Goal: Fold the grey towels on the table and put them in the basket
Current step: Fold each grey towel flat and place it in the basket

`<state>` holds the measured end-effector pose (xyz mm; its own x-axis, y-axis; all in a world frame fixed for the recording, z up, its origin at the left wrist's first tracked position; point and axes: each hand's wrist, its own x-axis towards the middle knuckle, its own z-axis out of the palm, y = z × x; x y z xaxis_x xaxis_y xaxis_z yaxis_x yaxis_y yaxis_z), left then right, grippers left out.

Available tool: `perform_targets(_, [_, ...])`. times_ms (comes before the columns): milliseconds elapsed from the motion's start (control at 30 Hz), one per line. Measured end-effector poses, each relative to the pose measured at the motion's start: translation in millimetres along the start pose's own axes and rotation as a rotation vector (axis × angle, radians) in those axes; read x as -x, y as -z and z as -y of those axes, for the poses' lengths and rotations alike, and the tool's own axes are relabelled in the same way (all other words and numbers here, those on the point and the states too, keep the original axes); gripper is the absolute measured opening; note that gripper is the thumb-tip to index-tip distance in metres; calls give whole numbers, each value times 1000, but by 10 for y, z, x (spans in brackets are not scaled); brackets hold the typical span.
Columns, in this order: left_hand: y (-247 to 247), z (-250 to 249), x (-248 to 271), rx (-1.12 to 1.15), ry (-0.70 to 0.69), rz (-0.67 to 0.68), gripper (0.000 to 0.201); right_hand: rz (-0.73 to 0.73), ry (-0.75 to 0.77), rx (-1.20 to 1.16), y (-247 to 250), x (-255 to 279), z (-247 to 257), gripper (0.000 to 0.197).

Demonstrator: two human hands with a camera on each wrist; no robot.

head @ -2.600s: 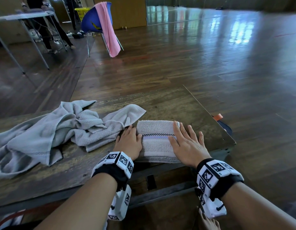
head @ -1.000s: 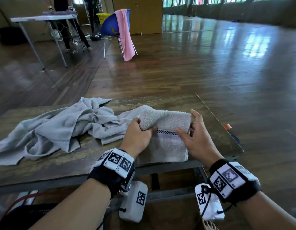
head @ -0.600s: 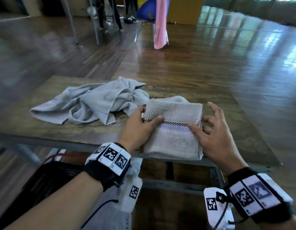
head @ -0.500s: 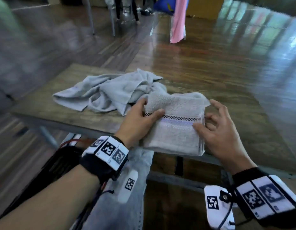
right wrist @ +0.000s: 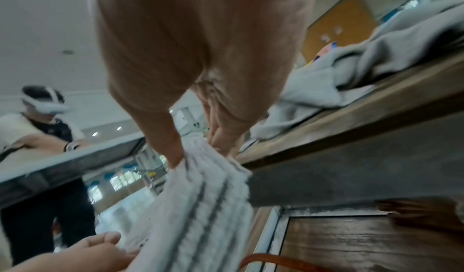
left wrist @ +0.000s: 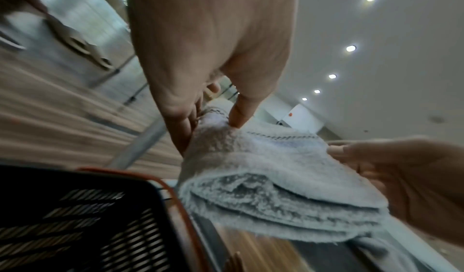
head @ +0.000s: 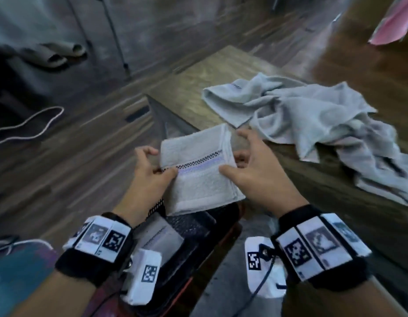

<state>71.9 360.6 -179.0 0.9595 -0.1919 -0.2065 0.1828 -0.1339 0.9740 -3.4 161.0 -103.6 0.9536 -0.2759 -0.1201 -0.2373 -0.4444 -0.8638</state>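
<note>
I hold a folded grey towel with a checked stripe in the air, off the left end of the table. My left hand pinches its left edge, thumb on top. My right hand pinches its right edge. Just below the towel is the black basket with an orange rim, and a pale folded towel seems to lie inside. The left wrist view shows the towel's layered end above the basket wall. Several unfolded grey towels lie heaped on the table.
A white cable lies on the wooden floor to the left. Metal legs of another table stand beyond, and a pink cloth hangs at the top right. A person wearing a headset stands nearby. The table's edge is close to my right hand.
Both hands have lifted the folded towel off the table and carried it left and down over the basket. The head view has swung left and downward.
</note>
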Motion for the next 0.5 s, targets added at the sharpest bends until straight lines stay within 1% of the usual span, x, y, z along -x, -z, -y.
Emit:
perform_targets(100, [105, 460, -63, -47, 140, -44, 25, 93, -66, 207, -475, -268, -17, 43])
perform_targets(133, [96, 625, -81, -59, 204, -35, 23, 144, -114, 254, -630, -332, -70, 44])
perform_targets(167, [72, 769, -91, -74, 270, -16, 23, 198, -164, 287, -771, -380, -133, 50])
perform_targets(267, [-28, 1118, -145, -160, 449, 78, 18, 312, -298, 362, -1101, -499, -380, 62])
perform_targets(367, [-139, 1336, -279, -199, 584, 159, 16, 339, -405, 416, -1284, -635, -615, 66])
perform_targets(433, [-190, 1437, -404, -212, 654, 187, 17, 339, -428, 437, -1361, -734, -719, 63])
perform_targets(500, [-227, 1553, -538, -167, 716, 193, 21, 347, -461, 432, -1443, -832, -809, 62])
